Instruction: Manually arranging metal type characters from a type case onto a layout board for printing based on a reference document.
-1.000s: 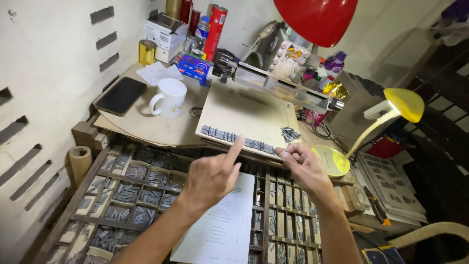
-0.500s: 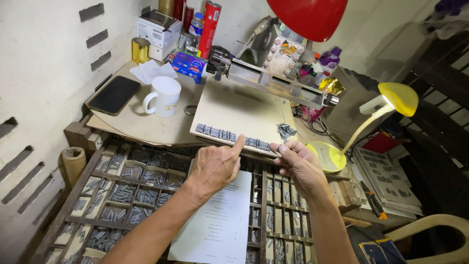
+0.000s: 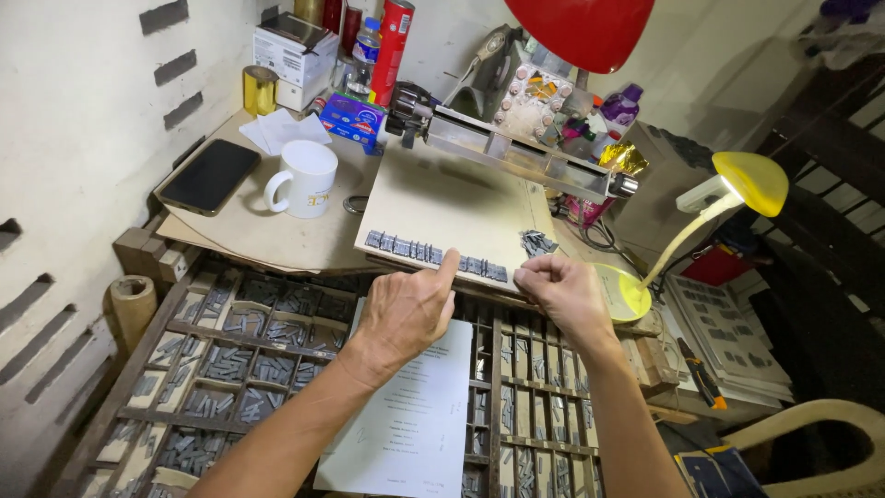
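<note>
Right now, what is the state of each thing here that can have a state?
Left hand: index finger out, tip on the row of metal type.
Right hand: fingers curled shut at the board edge; what it pinches cannot be seen.
Phone: screen dark, lying flat.
Mug: upright.
Yellow lamp: lit.
Paper sheet: flat on the type tray.
Tray compartments: hold metal pieces.

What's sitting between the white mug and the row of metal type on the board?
In the head view, a small metal ring lies on the tabletop between the white mug and the row of metal type; otherwise bare surface.
</note>
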